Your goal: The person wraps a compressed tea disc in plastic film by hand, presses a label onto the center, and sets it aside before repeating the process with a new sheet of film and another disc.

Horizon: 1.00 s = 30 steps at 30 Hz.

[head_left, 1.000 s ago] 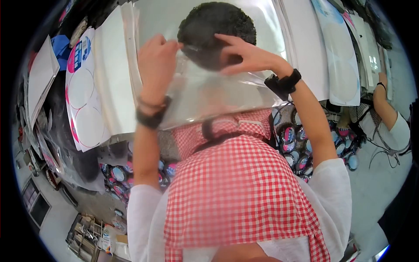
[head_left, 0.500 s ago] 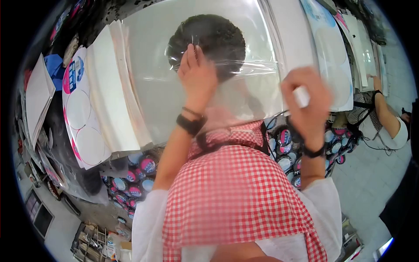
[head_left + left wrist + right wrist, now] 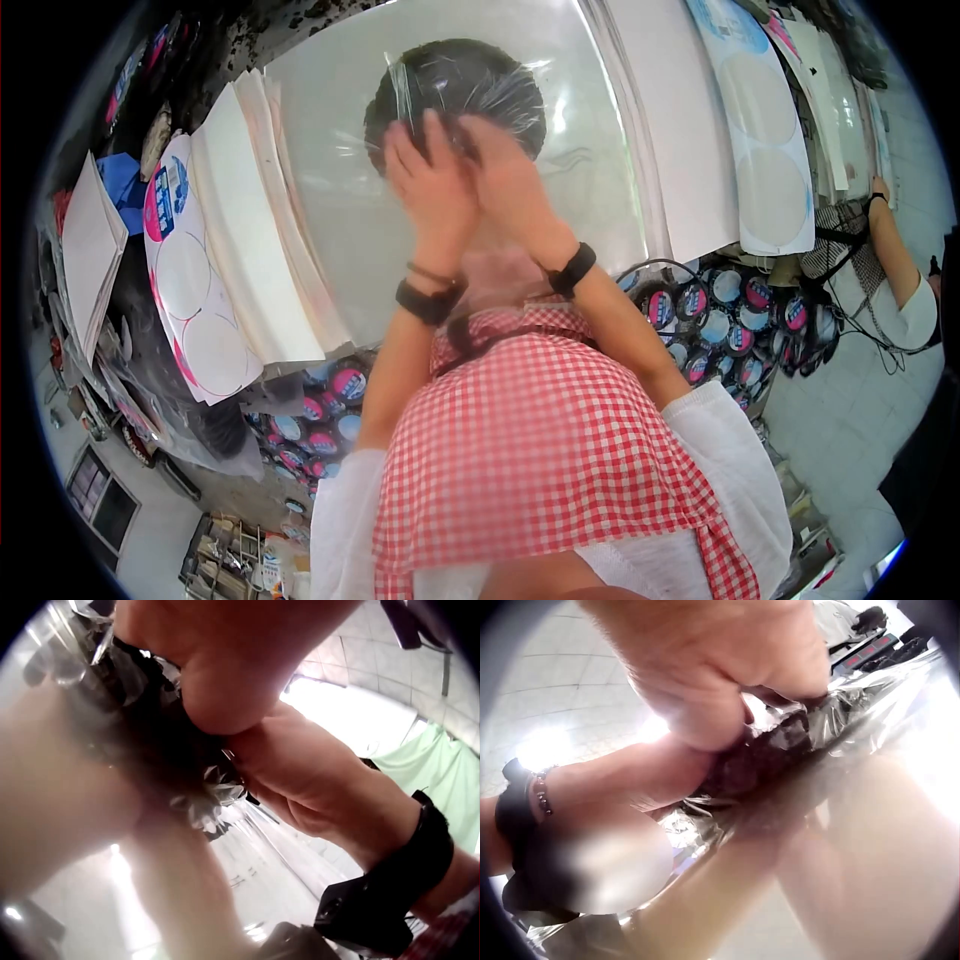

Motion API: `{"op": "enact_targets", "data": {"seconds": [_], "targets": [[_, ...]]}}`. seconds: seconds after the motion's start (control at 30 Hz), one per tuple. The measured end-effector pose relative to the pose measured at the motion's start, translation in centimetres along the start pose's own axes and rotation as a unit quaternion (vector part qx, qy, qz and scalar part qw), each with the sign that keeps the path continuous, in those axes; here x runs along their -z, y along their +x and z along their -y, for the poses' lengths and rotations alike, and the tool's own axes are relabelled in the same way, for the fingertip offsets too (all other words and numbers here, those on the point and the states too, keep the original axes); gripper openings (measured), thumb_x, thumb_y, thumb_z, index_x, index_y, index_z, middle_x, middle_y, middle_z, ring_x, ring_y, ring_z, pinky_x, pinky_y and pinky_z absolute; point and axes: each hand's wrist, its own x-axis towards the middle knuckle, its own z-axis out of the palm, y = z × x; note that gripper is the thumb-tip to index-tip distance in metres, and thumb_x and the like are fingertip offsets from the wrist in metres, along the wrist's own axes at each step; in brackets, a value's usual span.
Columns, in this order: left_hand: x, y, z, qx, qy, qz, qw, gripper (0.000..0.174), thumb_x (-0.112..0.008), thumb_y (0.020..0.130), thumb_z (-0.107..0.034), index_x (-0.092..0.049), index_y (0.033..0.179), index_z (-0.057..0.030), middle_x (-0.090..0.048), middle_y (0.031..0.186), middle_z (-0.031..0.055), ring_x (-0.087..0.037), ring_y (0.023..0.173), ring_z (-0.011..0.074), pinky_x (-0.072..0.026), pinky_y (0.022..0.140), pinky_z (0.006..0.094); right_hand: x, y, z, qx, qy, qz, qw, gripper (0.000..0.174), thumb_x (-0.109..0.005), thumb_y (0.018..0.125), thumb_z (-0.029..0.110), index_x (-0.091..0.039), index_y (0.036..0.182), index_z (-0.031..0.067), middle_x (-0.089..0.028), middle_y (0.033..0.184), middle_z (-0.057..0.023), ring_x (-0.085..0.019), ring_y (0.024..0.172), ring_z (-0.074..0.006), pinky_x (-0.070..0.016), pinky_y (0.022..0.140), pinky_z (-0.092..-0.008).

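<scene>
A dark round disc lies under clear plastic film on the shiny worktop. Film folds run across the disc towards both hands. My left hand and right hand meet at its near edge, blurred, their fingers on the gathered film. In the left wrist view, my right hand has curled fingers close beside the dark, film-covered disc. The right wrist view shows my right hand bent over the crinkled film, touching my left hand; some fingertips are hidden.
White sheets and printed label sheets are stacked left; further label sheets lie right. Below the worktop are many wrapped round packs. Another person's arm reaches in at the far right, near a black cable.
My right hand has come back from the worktop's right side to the disc, beside my left hand. The film over the disc now shows more folds. The white item in my right hand is no longer visible.
</scene>
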Motion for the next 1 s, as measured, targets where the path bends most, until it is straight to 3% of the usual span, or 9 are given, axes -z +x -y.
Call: {"op": "enact_targets", "data": {"seconds": [0.07,0.13,0.23,0.3,0.43,0.53,0.8,0.93,1.0], "targets": [[-0.2,0.1,0.3,0.058,-0.161,0.033,0.985,0.047,-0.053,0.085,-0.007,-0.048,0.131,0.0,-0.045,0.129,0.0273,-0.04,0.116,0.0418,-0.0316,0.101,0.0492,0.9,1.0,2.0,-0.215,0.294,-0.001,0.931,0.046,-0.066,0.078,0.013,-0.052,0.121,0.0012,-0.045,0.126,-0.0251,-0.046,0.119,-0.0443,-0.0405,0.098,-0.0491],[0.2,1.0,0.4,0.084,-0.189,0.105,0.973,0.042,-0.054,0.084,-0.006,-0.053,0.126,-0.0011,-0.049,0.125,0.0272,-0.043,0.112,0.0408,-0.0326,0.1,0.0475,0.1,1.3,1.0,-0.12,0.137,-0.038,0.982,0.052,-0.07,0.072,0.01,-0.051,0.12,0.0023,-0.046,0.122,-0.0231,-0.046,0.115,-0.0422,-0.0414,0.093,-0.0497],[0.9,1.8,-0.7,-0.021,0.059,-0.018,0.998,0.033,-0.057,0.085,-0.008,-0.06,0.118,-0.0045,-0.051,0.122,0.0221,-0.047,0.112,0.0393,-0.0375,0.096,0.0452,-0.1,1.6,0.6,0.075,-0.197,-0.141,0.967,0.049,-0.071,0.071,0.009,-0.053,0.116,0.0026,-0.045,0.124,-0.0231,-0.045,0.111,-0.0412,-0.0414,0.09,-0.0478],[0.4,1.7,0.0,-0.061,0.107,-0.034,0.992,0.032,-0.056,0.086,-0.008,-0.06,0.118,-0.0058,-0.052,0.12,0.018,-0.048,0.114,0.0388,-0.0372,0.096,0.0484,-1.9,1.1,-1.8,0.076,-0.136,-0.098,0.983,0.041,-0.071,0.07,0.011,-0.057,0.108,0.003,-0.044,0.125,-0.0241,-0.045,0.111,-0.0414,-0.0405,0.091,-0.0485],[-1.5,1.3,0.7,0.15,-0.275,0.027,0.949,0.034,-0.056,0.085,-0.007,-0.06,0.119,-0.0086,-0.048,0.125,0.0187,-0.044,0.117,0.0405,-0.0315,0.099,0.0546,-1.0,2.1,-1.6,-0.027,0.009,-0.019,0.999,0.037,-0.072,0.07,0.016,-0.058,0.102,0.0031,-0.044,0.127,-0.0242,-0.045,0.112,-0.0419,-0.0398,0.093,-0.0491],[1.6,3.6,1.4,-0.089,0.064,0.009,0.994,0.035,-0.055,0.084,-0.005,-0.058,0.119,-0.0056,-0.051,0.12,0.0192,-0.05,0.11,0.0381,-0.0385,0.095,0.0474,0.1,3.5,-1.5,0.091,-0.168,-0.019,0.981,0.043,-0.074,0.07,0.02,-0.054,0.104,0.0021,-0.049,0.124,-0.0223,-0.048,0.11,-0.0396,-0.0419,0.09,-0.0458],[0.6,4.7,3.7,-0.037,-0.06,0.121,0.99,0.031,-0.061,0.087,-0.018,-0.058,0.115,-0.0046,-0.057,0.112,0.0129,-0.053,0.105,0.0326,-0.0426,0.087,0.0431,-0.4,5.4,-3.4,0.105,-0.122,0.053,0.985,0.049,-0.075,0.067,0.028,-0.054,0.104,0.0041,-0.056,0.102,-0.012,-0.053,0.098,-0.0307,-0.0424,0.084,-0.0436],[0.5,7.3,4.7,-0.209,-0.001,0.042,0.977,0.03,-0.063,0.086,-0.023,-0.057,0.107,-0.0016,-0.056,0.105,0.0127,-0.052,0.097,0.0323,-0.0391,0.088,0.0447,0.3,8.1,-3.7,0.233,-0.153,0.024,0.96,0.049,-0.072,0.067,0.024,-0.054,0.107,0.003,-0.055,0.114,-0.0159,-0.051,0.104,-0.0329,-0.0424,0.082,-0.0408],[0.0,6.7,5.4,-0.196,-0.055,0.089,0.975,0.029,-0.064,0.086,-0.022,-0.055,0.104,-0.0014,-0.056,0.107,0.0139,-0.05,0.102,0.0333,-0.0366,0.094,0.0455,0.2,7.8,-4.1,0.158,-0.042,0.07,0.984,0.05,-0.07,0.069,0.021,-0.053,0.113,0.0038,-0.058,0.112,-0.0132,-0.053,0.103,-0.0317,-0.0415,0.083,-0.0405]]}}
